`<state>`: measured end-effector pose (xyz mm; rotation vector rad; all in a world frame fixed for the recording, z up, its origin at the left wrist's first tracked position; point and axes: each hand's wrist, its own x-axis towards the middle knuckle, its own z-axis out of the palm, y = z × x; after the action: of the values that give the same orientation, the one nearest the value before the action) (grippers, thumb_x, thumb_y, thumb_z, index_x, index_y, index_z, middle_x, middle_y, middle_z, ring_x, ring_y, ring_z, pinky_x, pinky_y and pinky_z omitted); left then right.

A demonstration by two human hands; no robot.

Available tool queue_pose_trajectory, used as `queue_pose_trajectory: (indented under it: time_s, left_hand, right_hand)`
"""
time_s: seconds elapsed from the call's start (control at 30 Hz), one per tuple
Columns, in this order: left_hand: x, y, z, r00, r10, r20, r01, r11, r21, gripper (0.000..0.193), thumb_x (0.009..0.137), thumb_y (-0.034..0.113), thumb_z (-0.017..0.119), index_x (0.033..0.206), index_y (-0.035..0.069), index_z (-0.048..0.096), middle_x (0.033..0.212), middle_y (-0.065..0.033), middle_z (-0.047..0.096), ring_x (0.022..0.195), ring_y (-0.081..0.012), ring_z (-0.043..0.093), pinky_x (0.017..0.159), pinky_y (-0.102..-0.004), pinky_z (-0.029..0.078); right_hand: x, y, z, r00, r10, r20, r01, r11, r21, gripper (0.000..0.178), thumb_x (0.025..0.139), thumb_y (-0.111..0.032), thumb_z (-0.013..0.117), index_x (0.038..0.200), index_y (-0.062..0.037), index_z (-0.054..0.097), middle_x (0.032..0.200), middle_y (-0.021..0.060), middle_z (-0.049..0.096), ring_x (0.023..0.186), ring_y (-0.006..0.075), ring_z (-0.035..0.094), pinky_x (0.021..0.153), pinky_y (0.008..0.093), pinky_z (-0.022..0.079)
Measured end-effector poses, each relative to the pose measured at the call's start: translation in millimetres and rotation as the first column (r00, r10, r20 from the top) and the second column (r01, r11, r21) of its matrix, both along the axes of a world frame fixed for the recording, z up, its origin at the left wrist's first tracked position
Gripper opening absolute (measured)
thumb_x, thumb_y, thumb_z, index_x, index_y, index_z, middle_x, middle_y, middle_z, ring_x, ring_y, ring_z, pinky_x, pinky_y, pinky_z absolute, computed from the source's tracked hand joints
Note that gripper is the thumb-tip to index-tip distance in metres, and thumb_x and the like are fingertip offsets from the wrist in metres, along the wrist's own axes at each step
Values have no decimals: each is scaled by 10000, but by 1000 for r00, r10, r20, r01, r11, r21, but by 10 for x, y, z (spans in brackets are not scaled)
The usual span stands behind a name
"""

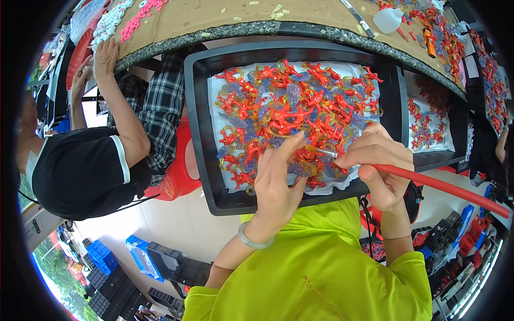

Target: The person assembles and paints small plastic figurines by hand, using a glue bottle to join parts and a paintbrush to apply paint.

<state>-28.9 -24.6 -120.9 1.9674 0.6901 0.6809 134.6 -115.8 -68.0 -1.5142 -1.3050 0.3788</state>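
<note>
My left hand point(276, 184) is closed, its thumb and fingers pinching a small red-and-yellow plastic figurine point(304, 156). In my right hand point(380, 160) is a paintbrush with a long red handle point(439, 184), gripped close to its metal ferrule. The brush tip meets or nearly meets the figurine; the exact contact is too small to tell. Under both hands is a black plastic tray point(199, 134), lined with white sheeting point(217, 117). Many red figurines point(289, 119) with clear yellow and purple parts lie spread over the lining.
A stone-edged bench point(225, 33) runs along the far side, with a white bottle point(388, 20) and more red pieces on top. Another tray point(404, 123) adjoins on the right. At left, a person in black point(91, 171) works with pink and pale-blue pieces, near a red stool point(179, 166).
</note>
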Motion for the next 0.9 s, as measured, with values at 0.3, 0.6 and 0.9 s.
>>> queue_pose_trajectory:
  time_s: [0.3,0.6,0.9]
  left_hand:
    - [19,12,22,999,-13,41,10,998,66,814,504,-145,714,1267,32,492,1121,-107,637,858,-256,561,772,-333,449]
    - [-10,120,94,964,90,248,162,540,-826,543,833,10,671,1312,7,416,1147,-98,608,1100,-160,541,897,-290,455]
    - [-24,145,138,986,38,164,120,528,-841,415,851,-63,590,1249,-19,478,1000,-73,644,912,-89,606,811,-223,475]
  right_hand:
    - [-249,87,-360,683,-189,-705,49,976,-213,187,797,83,669,886,-18,539,951,123,653,856,124,623,760,276,519]
    - [-223,132,-477,610,-178,-772,103,984,-145,347,788,73,685,748,-85,380,889,148,655,831,118,639,732,257,536]
    - [-193,102,-437,487,-125,-864,10,991,-137,379,775,88,689,745,-99,362,883,155,657,823,125,638,758,264,526]
